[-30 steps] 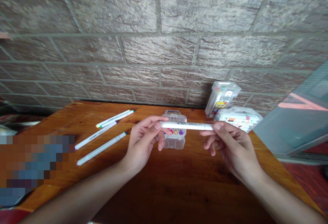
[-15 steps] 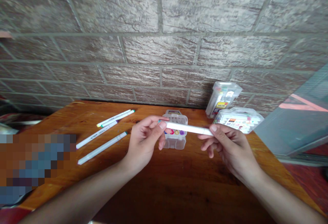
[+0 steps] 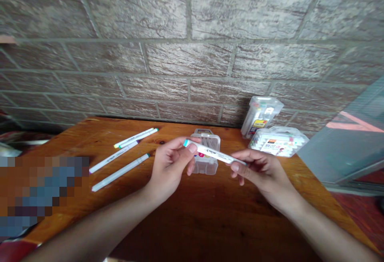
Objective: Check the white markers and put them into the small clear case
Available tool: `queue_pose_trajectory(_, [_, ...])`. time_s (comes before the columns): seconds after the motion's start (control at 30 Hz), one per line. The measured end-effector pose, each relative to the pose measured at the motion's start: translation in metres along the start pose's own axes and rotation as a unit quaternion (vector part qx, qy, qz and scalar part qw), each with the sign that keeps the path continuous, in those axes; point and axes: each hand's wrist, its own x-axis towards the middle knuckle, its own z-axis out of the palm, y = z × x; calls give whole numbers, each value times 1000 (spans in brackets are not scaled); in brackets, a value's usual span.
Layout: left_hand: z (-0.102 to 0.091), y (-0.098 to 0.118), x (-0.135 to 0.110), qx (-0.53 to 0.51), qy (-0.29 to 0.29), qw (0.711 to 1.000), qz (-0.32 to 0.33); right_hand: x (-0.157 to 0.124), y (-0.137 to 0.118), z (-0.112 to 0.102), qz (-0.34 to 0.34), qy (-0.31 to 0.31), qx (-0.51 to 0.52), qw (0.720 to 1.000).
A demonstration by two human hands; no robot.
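A white marker pen (image 3: 214, 154) with a teal end and dark printing along its barrel is held slantwise above the table. My left hand (image 3: 171, 160) pinches it near the teal end, between thumb and fingers. At the other end, my right hand (image 3: 258, 170) grips it the same way. Behind the pen stands an open clear plastic case (image 3: 205, 168) with coloured round pen ends inside; the pen and my left fingers hide part of it.
Several white markers (image 3: 120, 173) lie on the wooden table (image 3: 192, 218) at the left. At the back right, a clear marker case (image 3: 261, 114) stands upright beside another filled case (image 3: 279, 142). A brick wall (image 3: 210, 58) rises behind. The left edge is pixelated.
The marker has rolled so its printing now shows, and it tilts down more to the right. My right hand has shifted left and slightly down. My left hand has barely moved.
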Motion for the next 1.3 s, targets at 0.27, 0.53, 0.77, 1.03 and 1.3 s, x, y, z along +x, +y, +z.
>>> queue_pose_trajectory(0.27, [7,12,-8,81,-48,994,55,-5,8,1,-6,-50,-96,994])
queue_pose_trajectory(0.53, [7,9,-12,163,-74,977,119,-8,14,-1,30,-98,-170,980])
queue_pose_trajectory(0.77, [5,9,-11,178,-78,971,137,-7,6,3,-26,-122,-201,972])
queue_pose_trajectory(1.03, [9,8,-14,195,-104,954,203,-9,6,3,-172,-135,-314,924])
queue_pose_trajectory(1.3, [13,2,-21,204,-167,933,244,-9,2,9,-256,-142,-332,897])
